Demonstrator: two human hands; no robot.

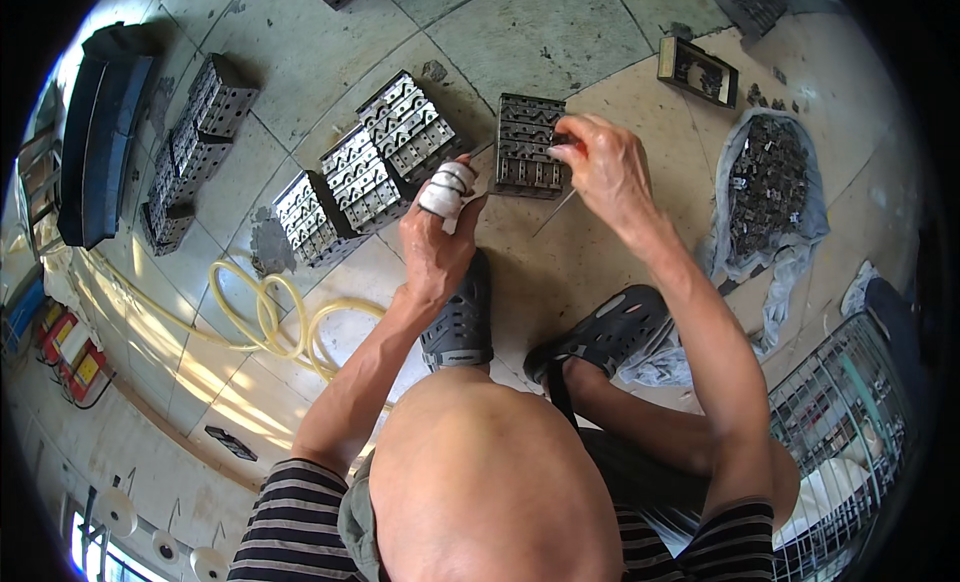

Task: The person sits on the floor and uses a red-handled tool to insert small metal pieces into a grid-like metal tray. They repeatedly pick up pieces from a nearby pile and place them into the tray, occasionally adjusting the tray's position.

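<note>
A dark metal block with rows of slots and holes (530, 147) stands on the floor in front of me. My right hand (608, 170) is at its right edge, thumb and fingers pinched together; what they hold is too small to make out. My left hand (440, 227) hovers left of the block, thumb apart from the fingers and nothing visible in it. White wrapping bound with dark bands (446, 189) covers part of its fingers. Just beyond that hand, several similar silvery metal blocks (365, 172) form a slanting row, the closest partly hidden by the fingers.
At the right lies a pale cloth sack (817, 227) full of small metal parts (768, 182). Behind it sits an open box (697, 72). More blocks (195, 147) stand far left, near a coiled yellow hose (265, 317). A wire basket (840, 432) is at lower right.
</note>
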